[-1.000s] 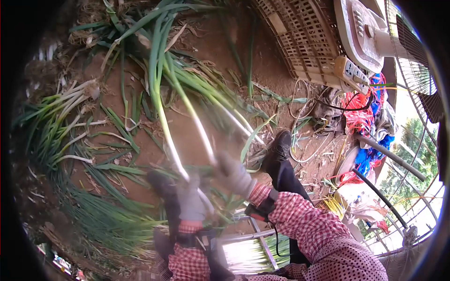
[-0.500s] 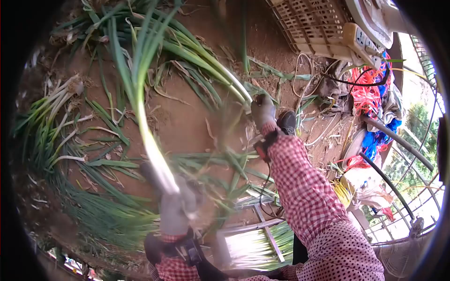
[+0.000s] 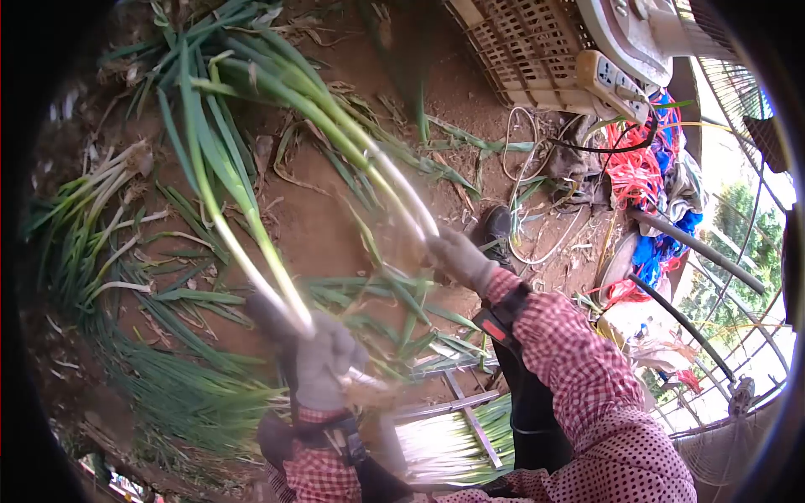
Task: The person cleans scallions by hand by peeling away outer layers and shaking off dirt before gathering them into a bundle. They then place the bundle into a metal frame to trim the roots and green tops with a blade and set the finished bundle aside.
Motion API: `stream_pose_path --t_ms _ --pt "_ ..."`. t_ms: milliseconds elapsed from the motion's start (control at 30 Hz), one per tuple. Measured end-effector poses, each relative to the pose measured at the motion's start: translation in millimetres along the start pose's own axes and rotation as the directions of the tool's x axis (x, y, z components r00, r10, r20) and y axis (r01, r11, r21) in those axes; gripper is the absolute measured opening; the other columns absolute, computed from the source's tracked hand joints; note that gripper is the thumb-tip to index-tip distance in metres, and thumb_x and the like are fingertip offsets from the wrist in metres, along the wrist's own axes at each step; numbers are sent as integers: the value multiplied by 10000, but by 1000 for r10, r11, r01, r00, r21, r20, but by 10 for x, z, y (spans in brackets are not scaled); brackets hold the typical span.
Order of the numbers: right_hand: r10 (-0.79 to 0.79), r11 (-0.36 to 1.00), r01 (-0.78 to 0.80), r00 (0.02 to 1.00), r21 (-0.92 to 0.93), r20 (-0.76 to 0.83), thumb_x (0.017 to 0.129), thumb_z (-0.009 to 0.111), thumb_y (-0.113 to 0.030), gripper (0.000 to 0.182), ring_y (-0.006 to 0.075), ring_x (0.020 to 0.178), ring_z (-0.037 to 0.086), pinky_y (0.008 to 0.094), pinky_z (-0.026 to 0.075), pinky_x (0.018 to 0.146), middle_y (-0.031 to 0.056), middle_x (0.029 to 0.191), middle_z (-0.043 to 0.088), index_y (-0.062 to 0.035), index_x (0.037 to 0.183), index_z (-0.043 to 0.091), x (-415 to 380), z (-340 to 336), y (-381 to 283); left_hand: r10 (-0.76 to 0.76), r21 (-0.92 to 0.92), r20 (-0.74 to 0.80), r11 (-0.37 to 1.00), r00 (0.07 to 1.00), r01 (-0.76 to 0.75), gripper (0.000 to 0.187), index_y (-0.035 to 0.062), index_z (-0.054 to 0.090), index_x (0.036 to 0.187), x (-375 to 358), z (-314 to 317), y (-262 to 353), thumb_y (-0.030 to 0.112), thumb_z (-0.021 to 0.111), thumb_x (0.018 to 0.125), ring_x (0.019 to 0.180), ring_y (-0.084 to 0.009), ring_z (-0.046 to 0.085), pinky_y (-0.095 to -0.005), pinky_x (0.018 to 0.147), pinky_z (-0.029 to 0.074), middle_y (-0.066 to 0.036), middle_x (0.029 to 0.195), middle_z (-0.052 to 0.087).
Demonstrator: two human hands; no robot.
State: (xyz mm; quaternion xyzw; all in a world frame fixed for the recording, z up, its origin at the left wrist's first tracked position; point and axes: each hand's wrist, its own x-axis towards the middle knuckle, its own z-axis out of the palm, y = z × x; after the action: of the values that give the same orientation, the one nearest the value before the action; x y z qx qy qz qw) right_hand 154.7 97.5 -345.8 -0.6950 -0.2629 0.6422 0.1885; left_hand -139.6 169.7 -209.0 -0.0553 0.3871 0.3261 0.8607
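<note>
My left hand (image 3: 323,360), in a grey glove, is closed round the white ends of long green onions (image 3: 251,220); their green leaves reach up and left. Near the centre, my right hand (image 3: 459,258), also gloved, grips the white ends of other green onions (image 3: 381,172), whose leaves run toward the upper left. Both forearms wear red checked sleeves with dark straps at the wrists. Below my hands, trimmed onions (image 3: 444,440) lie side by side in a metal-framed holder (image 3: 474,407).
Loose green onions (image 3: 176,369) cover the ground at the left, with a bunch (image 3: 101,210) above them. A plastic crate (image 3: 528,54), a power strip (image 3: 610,82), a fan (image 3: 629,29), red strings (image 3: 633,163) and metal bars (image 3: 696,251) stand or lie at the right.
My right hand has moved down and slightly left with its onions. The onions in my left hand have spread into two stalks, while that hand has stayed nearly in place.
</note>
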Motion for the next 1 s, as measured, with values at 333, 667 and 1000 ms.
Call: stream_pose_path --t_ms 333,667,1000 --pt "207 829 -146 977 540 -53 808 570 -13 413 147 813 587 283 505 714 77 971 602 23 1217 529 -836 235 -1013 -44 230 -323 965 946 123 277 36 544 1183 74 5 -71 29 582 909 799 -154 659 -325 737 612 -115 1022 666" --pt "242 847 -279 960 453 139 933 608 -214 260 67 693 519 227 432 603 -12 823 598 -1 1081 633 -1497 594 -1251 -207 459 -47 864 977 205 214 21 604 1098 170 -520 -833 177 568 955 767 -154 654 -299 655 540 -63 893 666" --pt "348 799 -337 934 498 74 954 632 -309 297 23 650 492 203 403 558 -67 782 587 -35 1065 666 -1926 733 -1406 -404 204 -54 891 913 406 303 -7 586 1159 93 28 -585 237 554 982 847 -187 650 -313 831 517 -88 985 667"
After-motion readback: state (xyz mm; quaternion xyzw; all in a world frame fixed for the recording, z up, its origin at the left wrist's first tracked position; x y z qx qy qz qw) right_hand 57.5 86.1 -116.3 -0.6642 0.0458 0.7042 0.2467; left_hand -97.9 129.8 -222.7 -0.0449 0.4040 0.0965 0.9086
